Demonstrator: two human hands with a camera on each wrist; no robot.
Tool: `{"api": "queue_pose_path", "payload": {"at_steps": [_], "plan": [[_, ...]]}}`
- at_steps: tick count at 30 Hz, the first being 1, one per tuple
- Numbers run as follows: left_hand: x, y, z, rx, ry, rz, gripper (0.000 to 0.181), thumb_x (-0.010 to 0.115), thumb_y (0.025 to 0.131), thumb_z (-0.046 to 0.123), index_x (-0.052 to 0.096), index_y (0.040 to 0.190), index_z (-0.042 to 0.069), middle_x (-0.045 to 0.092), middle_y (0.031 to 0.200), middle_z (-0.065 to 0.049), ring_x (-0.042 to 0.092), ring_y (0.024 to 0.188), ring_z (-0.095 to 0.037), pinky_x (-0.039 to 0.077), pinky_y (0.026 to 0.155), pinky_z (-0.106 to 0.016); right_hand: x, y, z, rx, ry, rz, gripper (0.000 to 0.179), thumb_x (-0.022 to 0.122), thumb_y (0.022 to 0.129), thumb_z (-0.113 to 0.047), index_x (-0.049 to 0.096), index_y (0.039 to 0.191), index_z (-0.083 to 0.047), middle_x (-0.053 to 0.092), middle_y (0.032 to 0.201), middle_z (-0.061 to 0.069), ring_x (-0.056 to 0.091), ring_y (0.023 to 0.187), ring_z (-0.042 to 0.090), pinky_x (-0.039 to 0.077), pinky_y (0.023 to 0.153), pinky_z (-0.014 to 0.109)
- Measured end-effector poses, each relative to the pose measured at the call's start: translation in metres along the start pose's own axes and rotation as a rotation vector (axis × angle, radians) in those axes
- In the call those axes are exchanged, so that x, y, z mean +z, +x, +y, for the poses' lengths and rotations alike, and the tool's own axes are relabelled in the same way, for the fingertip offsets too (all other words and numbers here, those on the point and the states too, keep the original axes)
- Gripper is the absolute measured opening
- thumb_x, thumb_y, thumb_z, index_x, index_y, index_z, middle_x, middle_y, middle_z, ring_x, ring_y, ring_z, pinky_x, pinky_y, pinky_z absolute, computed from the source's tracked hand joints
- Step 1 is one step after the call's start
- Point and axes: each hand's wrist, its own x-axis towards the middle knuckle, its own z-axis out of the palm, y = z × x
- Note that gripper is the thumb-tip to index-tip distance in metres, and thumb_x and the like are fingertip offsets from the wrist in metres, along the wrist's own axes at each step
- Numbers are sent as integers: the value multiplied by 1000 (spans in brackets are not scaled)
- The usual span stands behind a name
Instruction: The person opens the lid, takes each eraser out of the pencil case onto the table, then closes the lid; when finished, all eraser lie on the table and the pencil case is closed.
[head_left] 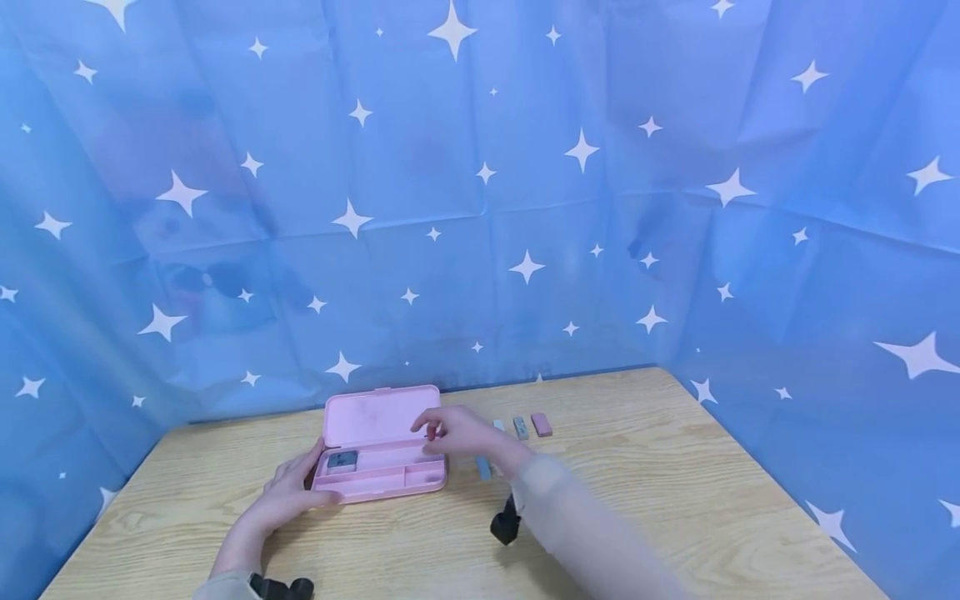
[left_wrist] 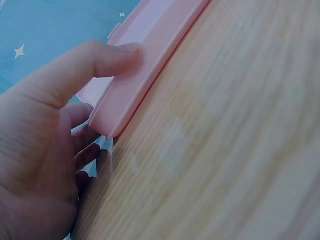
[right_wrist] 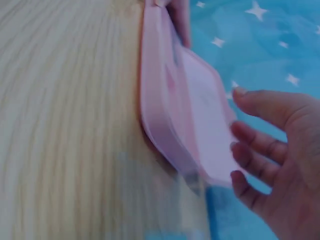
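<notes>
A pink pencil case [head_left: 382, 482] lies on the table with its lid [head_left: 378, 417] raised at the back. My left hand [head_left: 288, 489] grips its left end. In the left wrist view the thumb [left_wrist: 117, 61] lies on the front wall and the other fingers are round the end. A dark grey-blue block [head_left: 342, 459], perhaps an eraser, sits in the case's back left compartment. Over the right side of the case is my right hand [head_left: 461, 432]. In the right wrist view its fingers [right_wrist: 257, 167] are loosely bent, with nothing between them.
To the right of the case lie several small eraser-like blocks: a pink one [head_left: 541, 425], a grey-blue one [head_left: 521, 428], a pale one [head_left: 498, 425] and a blue one [head_left: 483, 468] partly behind the right wrist. A blue starry curtain [head_left: 480, 250] stands behind the wooden table [head_left: 645, 500].
</notes>
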Motion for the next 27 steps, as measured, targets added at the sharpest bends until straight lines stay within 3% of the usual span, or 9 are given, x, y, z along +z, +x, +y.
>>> {"api": "queue_pose_path", "payload": {"at_steps": [7,16,27], "plan": [[0,-1,1,-9,-9,-2,111,79,74,45,13,156,9,18,154,-29,13,136,-48,15,101,-73,30,30,-21,-45,9,29,31,73,85,-9,68,116,-8,64,96,7,50,68,6,45,65,18],[-3,-4,4,-11,-6,-2,109,78,76,45,13,156,9,18,154,-29,14,136,-48,16,100,-74,60,50,-48,-4,-53,25,28,74,86,-13,70,113,-17,61,99,0,51,79,4,45,73,17],[-1,-2,3,7,-6,-1,109,78,76,45,13,156,9,18,155,-28,14,137,-48,13,100,-75,70,64,-61,32,-220,26,33,72,86,-13,70,116,-29,60,112,-5,54,98,4,43,89,19]]}}
